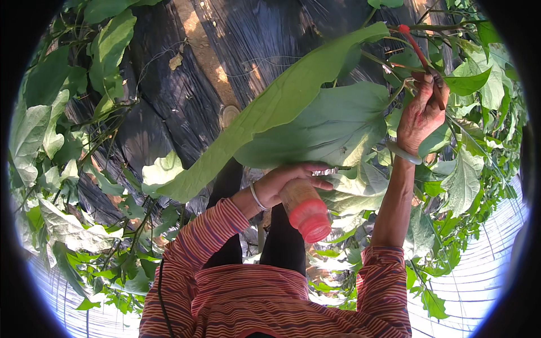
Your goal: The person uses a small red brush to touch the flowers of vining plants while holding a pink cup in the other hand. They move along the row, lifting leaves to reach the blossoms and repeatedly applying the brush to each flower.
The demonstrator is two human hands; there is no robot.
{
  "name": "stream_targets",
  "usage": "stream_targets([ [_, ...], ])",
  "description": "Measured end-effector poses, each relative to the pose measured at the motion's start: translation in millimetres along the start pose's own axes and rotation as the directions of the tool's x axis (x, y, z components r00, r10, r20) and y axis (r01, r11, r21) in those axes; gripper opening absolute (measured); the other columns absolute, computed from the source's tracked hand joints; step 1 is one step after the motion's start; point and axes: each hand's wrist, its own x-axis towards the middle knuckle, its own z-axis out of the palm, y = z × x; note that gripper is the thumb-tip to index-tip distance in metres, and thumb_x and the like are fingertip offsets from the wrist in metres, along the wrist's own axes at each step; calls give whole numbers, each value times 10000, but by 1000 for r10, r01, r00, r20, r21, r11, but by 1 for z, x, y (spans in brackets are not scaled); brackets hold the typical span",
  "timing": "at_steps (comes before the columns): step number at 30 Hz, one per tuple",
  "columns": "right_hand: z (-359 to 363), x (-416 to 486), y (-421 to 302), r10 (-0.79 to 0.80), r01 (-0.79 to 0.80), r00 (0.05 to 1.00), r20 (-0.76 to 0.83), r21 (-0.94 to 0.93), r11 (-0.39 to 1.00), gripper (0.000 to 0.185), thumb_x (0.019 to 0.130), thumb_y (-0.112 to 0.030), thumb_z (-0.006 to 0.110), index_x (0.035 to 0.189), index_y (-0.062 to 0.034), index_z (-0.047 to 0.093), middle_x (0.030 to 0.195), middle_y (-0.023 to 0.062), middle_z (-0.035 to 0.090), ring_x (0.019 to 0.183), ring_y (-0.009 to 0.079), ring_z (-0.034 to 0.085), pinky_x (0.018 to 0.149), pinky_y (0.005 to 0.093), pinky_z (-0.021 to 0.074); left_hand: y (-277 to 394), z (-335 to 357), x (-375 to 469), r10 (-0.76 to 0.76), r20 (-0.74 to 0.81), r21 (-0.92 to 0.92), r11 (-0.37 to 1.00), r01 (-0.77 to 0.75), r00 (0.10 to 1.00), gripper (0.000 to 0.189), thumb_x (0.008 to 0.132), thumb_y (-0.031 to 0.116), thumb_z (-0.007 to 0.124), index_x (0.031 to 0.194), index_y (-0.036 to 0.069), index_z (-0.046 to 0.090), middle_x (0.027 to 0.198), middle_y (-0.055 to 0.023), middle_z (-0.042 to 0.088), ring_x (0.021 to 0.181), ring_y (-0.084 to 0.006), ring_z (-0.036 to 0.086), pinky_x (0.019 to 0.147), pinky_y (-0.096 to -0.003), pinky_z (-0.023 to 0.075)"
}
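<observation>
In my left hand (272,186) is a small jar (300,203), clear with pale contents near its base and red around its neck and mouth. Its mouth points toward my body, and my fingers wrap its base. My right hand (420,116) grips a thin brush-like stick (416,48) with a bright red tip, pinched between thumb and fingers. That tip lies close to a plant stem (439,28); whether it touches cannot be told. Big green leaves (321,126), which look like eggplant leaves, spread between my hands, and one long leaf (270,110) slants across the middle.
Black plastic mulch film (156,84) covers the ground, with a strip of bare soil (207,55) between sheets. Leafy plants (80,203) crowd the left side, and more foliage (469,169) stands at the right. Thin strings (454,131) run through the plants.
</observation>
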Motion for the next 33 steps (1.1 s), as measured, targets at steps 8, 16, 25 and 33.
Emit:
stream_targets([
  [8,10,-1,6,-63,78,991,122,-121,990,202,998,-193,596,1082,-19,655,872,99,723,800,153,674,748,279,514,6,8,-1,22,-17,19,1000,-22,1000,543,1008,231,317,1481,-33,344,1353,-258,557,1260,-280,548,985,-326,469],
  [16,-94,-23,-34,-80,81,992,-96,5,997,269,1045,-233,492,1099,23,552,837,158,676,783,228,672,808,366,549,4,11,-5,-71,-74,25,997,73,995,529,989,211,339,1458,-31,377,1336,-283,554,1156,-282,609,934,-363,515],
  [25,-177,-70,-63,-84,78,989,-125,-52,996,372,1008,-336,531,984,32,575,717,163,608,611,264,618,553,337,511,-25,9,11,-73,-5,-115,991,72,997,449,1000,181,356,1402,19,469,1352,-296,533,1231,-334,568,944,-384,531],
  [33,-138,-58,-45,-61,57,997,-45,-91,994,355,1010,-270,561,1036,84,577,843,173,676,755,217,659,736,353,541,-38,13,20,-138,-24,-70,988,136,990,478,1011,199,335,1437,-7,401,1355,-281,529,1305,-361,502,941,-430,540],
])
